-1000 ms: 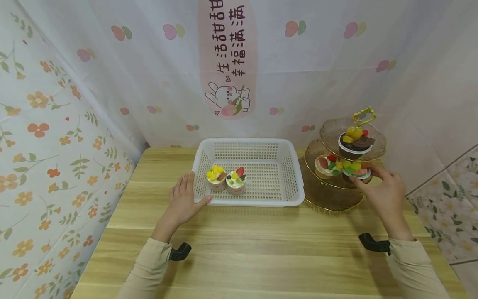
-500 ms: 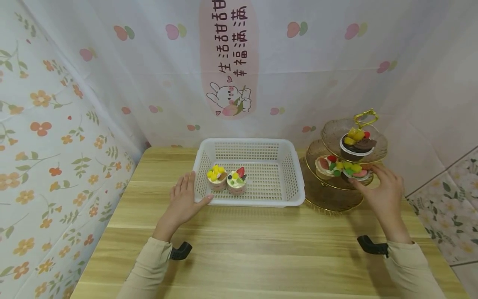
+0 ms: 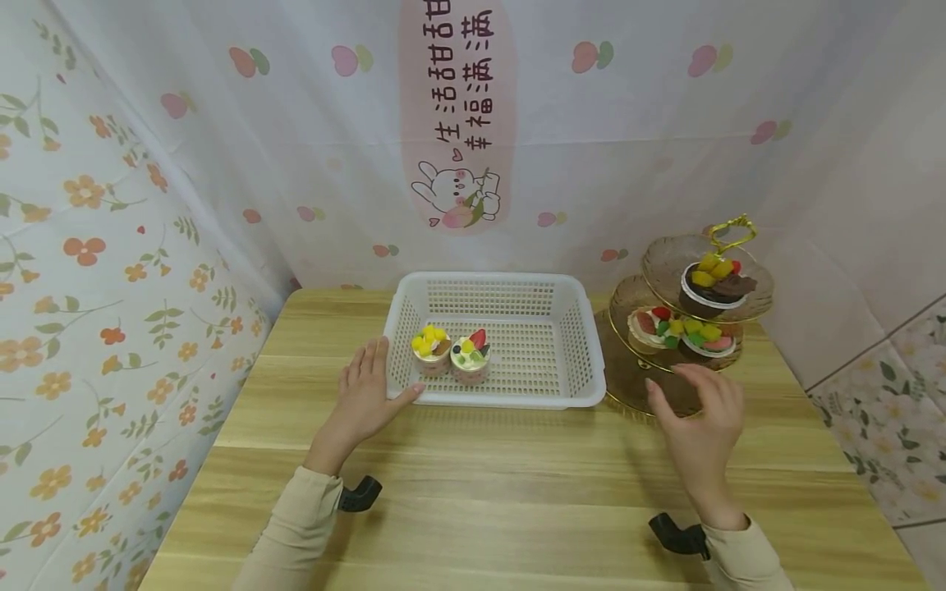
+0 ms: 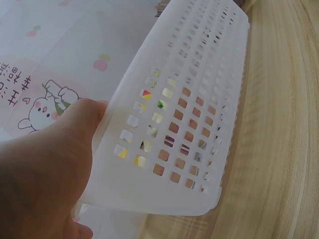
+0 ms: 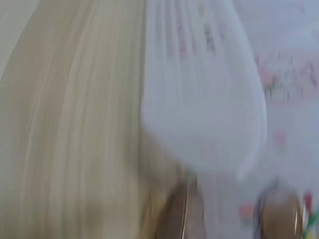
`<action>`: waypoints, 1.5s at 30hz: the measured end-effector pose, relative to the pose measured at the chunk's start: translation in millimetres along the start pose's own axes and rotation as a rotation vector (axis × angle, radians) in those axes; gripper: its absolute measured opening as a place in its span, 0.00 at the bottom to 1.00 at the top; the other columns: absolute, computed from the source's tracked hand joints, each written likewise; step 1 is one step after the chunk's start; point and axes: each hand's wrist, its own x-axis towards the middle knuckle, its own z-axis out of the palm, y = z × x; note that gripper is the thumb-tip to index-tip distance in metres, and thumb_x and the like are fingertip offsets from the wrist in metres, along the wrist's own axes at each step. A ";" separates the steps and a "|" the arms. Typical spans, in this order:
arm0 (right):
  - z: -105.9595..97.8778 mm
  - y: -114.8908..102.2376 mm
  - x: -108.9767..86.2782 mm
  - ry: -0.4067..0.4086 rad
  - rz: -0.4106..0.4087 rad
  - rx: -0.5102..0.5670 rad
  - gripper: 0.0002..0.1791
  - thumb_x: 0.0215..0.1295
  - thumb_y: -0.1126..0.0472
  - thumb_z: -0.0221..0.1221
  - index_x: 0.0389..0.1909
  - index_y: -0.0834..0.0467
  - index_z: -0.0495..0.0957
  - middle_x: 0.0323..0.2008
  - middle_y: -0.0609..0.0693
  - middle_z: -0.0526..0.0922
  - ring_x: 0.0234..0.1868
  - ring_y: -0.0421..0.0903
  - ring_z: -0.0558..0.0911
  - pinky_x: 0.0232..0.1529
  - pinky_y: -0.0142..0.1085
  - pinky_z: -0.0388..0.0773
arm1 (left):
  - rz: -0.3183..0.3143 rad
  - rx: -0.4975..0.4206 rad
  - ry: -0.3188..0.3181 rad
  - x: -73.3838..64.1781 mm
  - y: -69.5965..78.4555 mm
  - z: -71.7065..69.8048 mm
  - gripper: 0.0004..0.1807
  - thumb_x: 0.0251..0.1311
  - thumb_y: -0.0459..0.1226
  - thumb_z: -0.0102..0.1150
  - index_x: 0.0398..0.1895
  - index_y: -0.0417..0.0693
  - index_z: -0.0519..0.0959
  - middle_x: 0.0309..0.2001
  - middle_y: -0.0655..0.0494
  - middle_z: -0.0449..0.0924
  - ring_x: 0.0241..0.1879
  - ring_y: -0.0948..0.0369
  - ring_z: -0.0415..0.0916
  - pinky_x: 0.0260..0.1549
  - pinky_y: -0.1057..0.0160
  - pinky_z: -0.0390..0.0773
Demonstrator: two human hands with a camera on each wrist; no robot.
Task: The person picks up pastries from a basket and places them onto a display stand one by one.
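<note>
My left hand (image 3: pixel 362 402) rests at the left front corner of a white plastic basket (image 3: pixel 517 400), fingers straight along its side and thumb on the front rim. Two cream-topped cupcakes stand inside, one with yellow fruit (image 3: pixel 431 349), the other with a strawberry (image 3: pixel 470 361). Just in front of the tiered stand (image 3: pixel 668 256), my right hand (image 3: pixel 705 427) holds nothing; a gap parts its thumb from its fingers. A fruit cupcake with pink and green topping (image 3: pixel 711 345) sits on the middle tier beside another fruit cupcake (image 3: pixel 645 335). On the top tier is a chocolate cupcake (image 3: pixel 700 305).
The wooden table (image 3: pixel 517 492) carries everything. A printed curtain (image 3: pixel 332 164) hangs right behind the basket and stand, with a flowered one (image 3: pixel 89 287) on the left. The stand's gold handle (image 3: pixel 733 234) rises above its top tier.
My right hand has let go of the pink and green fruit cupcake on the middle tier and moved left and toward me. My left hand stays at the basket.
</note>
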 end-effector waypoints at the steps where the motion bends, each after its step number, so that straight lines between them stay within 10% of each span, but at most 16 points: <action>1: 7.9 -7.6 -1.7 -0.041 -0.010 0.038 0.19 0.43 0.66 0.74 0.38 0.68 0.85 0.38 0.65 0.85 0.46 0.45 0.76 0.55 0.24 0.61 | 0.000 -0.004 0.001 0.1 -0.2 -0.2 0.59 0.61 0.67 0.51 0.80 0.42 0.37 0.80 0.35 0.37 0.78 0.35 0.36 0.70 0.27 0.41; 11: 110.0 -59.4 36.4 -0.919 0.083 0.135 0.37 0.52 0.55 0.74 0.64 0.57 0.74 0.58 0.55 0.81 0.57 0.53 0.80 0.55 0.49 0.78 | 0.005 0.004 -0.007 2.6 1.2 0.5 0.59 0.61 0.67 0.51 0.80 0.42 0.37 0.80 0.36 0.37 0.78 0.35 0.37 0.69 0.26 0.42; 21: 193.5 -36.5 73.5 -1.440 0.162 0.280 0.46 0.54 0.58 0.73 0.74 0.53 0.62 0.72 0.54 0.69 0.71 0.57 0.68 0.70 0.59 0.64 | 0.003 -0.004 -0.020 4.0 -0.5 3.5 0.59 0.61 0.67 0.52 0.80 0.43 0.37 0.80 0.36 0.37 0.78 0.36 0.36 0.70 0.27 0.41; 35: 234.7 0.9 55.9 -1.794 0.307 0.347 0.48 0.55 0.57 0.70 0.76 0.48 0.59 0.76 0.49 0.60 0.76 0.58 0.61 0.71 0.64 0.59 | 0.003 -0.009 -0.021 3.1 0.9 2.3 0.59 0.61 0.67 0.52 0.80 0.42 0.36 0.80 0.36 0.37 0.78 0.36 0.36 0.70 0.27 0.40; 45: 239.7 -1.0 46.3 -1.756 0.343 0.332 0.47 0.51 0.59 0.72 0.74 0.45 0.63 0.73 0.50 0.65 0.72 0.58 0.67 0.70 0.61 0.63 | -0.007 0.016 -0.015 0.1 3.0 -1.2 0.58 0.62 0.65 0.53 0.80 0.42 0.36 0.80 0.36 0.37 0.79 0.36 0.34 0.70 0.27 0.41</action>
